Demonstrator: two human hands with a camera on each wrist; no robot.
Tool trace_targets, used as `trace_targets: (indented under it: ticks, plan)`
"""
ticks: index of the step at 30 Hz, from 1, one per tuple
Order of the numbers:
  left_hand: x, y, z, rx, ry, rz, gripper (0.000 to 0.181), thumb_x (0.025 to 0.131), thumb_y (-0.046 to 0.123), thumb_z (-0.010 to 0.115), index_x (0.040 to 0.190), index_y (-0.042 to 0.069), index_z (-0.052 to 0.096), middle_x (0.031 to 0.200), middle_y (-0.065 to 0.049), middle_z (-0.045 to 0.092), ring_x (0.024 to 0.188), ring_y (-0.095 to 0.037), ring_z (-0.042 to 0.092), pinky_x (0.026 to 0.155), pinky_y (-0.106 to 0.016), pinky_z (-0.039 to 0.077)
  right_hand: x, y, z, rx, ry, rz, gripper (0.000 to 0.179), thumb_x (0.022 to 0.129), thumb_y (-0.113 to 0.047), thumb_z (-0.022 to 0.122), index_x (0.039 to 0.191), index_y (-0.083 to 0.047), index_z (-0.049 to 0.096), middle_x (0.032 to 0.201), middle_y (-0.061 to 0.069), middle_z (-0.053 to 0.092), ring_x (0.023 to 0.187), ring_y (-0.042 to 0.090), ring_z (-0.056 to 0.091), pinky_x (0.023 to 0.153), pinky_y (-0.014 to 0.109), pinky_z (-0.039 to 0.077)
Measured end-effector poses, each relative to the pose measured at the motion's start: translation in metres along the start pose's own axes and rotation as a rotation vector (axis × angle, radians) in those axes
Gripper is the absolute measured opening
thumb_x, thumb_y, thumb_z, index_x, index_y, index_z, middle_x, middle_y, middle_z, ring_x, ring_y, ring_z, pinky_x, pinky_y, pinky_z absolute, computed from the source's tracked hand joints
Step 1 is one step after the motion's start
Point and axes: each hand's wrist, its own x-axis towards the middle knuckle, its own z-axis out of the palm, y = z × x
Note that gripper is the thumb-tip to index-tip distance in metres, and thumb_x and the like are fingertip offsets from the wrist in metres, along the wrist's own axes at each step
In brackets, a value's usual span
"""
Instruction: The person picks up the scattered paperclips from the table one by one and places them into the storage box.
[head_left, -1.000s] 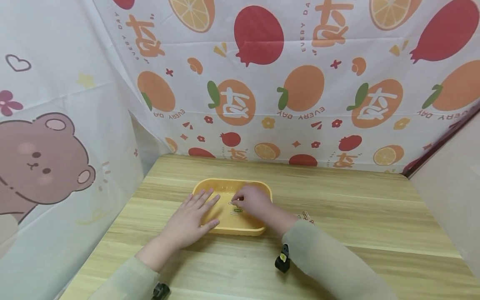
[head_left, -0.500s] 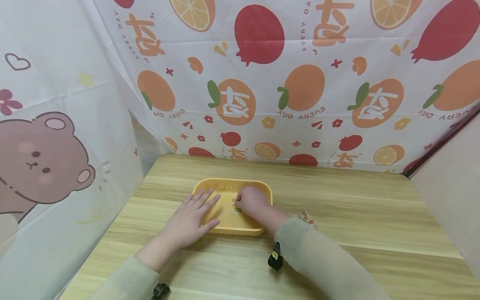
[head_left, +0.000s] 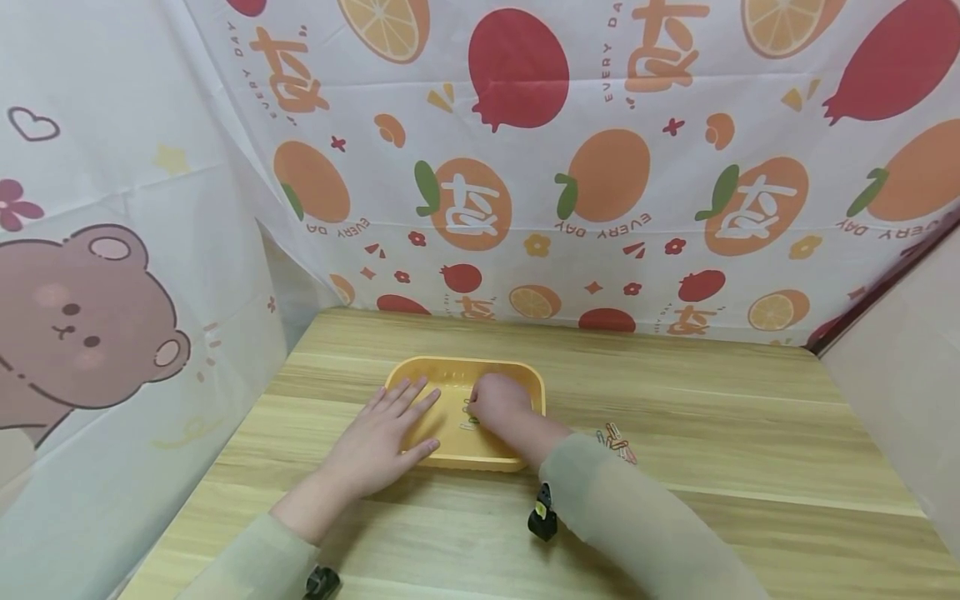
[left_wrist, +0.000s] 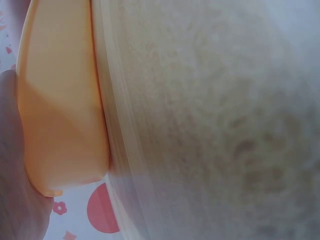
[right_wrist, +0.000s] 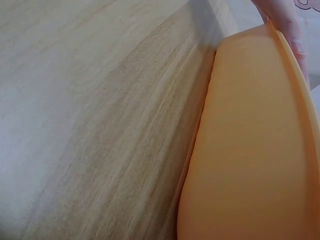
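Observation:
A yellow-orange plastic tray (head_left: 467, 462) stands on the wooden table. My left hand (head_left: 381, 440) lies over its left rim, fingers spread and straight. Inside the tray, my right hand (head_left: 504, 403) has curled fingers and pinches at a small paper clip beside other paper clips (head_left: 467, 426), one of them green; the fingertips partly hide it. In the left wrist view the tray's outer wall (left_wrist: 65, 110) shows, with a blurred part of the left hand (left_wrist: 20, 190) at its rim. The right wrist view shows the tray wall (right_wrist: 250, 140) and left-hand fingers (right_wrist: 287, 22) at the far corner.
A small pile of coloured paper clips (head_left: 618, 445) lies on the table (head_left: 720, 433) to the right of the tray, beyond the right forearm. A fruit-print cloth (head_left: 525, 192) hangs behind the table, and a bear-print cloth (head_left: 82, 333) hangs at the left.
My right hand has drawn slightly back, its fingers curling more above the clips, and the forearm has shifted left, uncovering more of the clip pile. The left hand has stayed put.

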Motion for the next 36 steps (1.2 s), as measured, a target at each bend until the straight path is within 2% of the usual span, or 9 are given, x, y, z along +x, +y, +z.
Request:
trace_targets:
  ticks: [10, 17, 25, 31, 36]
  plan:
    - [0.0002, -0.0004, 0.0005, 0.001, 0.006, 0.002, 0.073, 0.097, 0.063, 0.046, 0.157, 0.023, 0.032, 0.163, -0.008, 0.026, 0.149, -0.033, 0.021, 0.120, -0.055, 0.016, -0.0008, 0.0001, -0.0008, 0.012, 0.008, 0.003, 0.017, 0.089, -0.033, 0.073, 0.077, -0.022, 0.077, 0.077, -0.012, 0.067, 0.064, 0.008, 0.054, 0.063, 0.030, 0.051]
    - [0.0000, 0.0002, -0.0005, -0.007, 0.009, 0.001, 0.072, 0.097, 0.059, 0.052, 0.156, 0.022, 0.033, 0.162, -0.008, 0.026, 0.149, -0.033, 0.021, 0.120, -0.054, 0.016, -0.0022, -0.0001, -0.0030, 0.032, 0.014, -0.002, 0.014, 0.089, -0.032, 0.073, 0.082, -0.022, 0.078, 0.080, -0.012, 0.068, 0.067, 0.007, 0.056, 0.066, 0.029, 0.052]
    - [-0.0002, 0.0002, 0.0014, -0.017, 0.024, 0.003, 0.071, 0.096, 0.055, 0.055, 0.155, 0.022, 0.036, 0.161, -0.008, 0.028, 0.148, -0.034, 0.023, 0.120, -0.055, 0.018, -0.0053, -0.0001, -0.0059, 0.059, 0.024, -0.014, 0.011, 0.088, -0.032, 0.074, 0.089, -0.023, 0.080, 0.091, -0.011, 0.071, 0.079, 0.009, 0.061, 0.074, 0.030, 0.054]
    - [-0.0001, 0.0008, 0.0014, -0.011, 0.024, 0.004, 0.071, 0.097, 0.058, 0.052, 0.155, 0.021, 0.036, 0.161, -0.008, 0.029, 0.148, -0.034, 0.024, 0.119, -0.056, 0.019, -0.0063, 0.0032, -0.0058, 0.077, 0.042, -0.028, 0.013, 0.089, -0.034, 0.074, 0.092, -0.023, 0.079, 0.098, -0.009, 0.072, 0.089, 0.011, 0.063, 0.082, 0.032, 0.053]
    - [-0.0002, 0.0018, -0.0005, -0.011, 0.011, -0.007, 0.072, 0.096, 0.057, 0.055, 0.156, 0.022, 0.035, 0.162, -0.008, 0.028, 0.149, -0.033, 0.022, 0.120, -0.055, 0.017, -0.0092, 0.0071, -0.0080, 0.095, 0.075, -0.042, 0.017, 0.089, -0.036, 0.074, 0.096, -0.022, 0.079, 0.094, -0.009, 0.071, 0.084, 0.010, 0.063, 0.075, 0.030, 0.053]
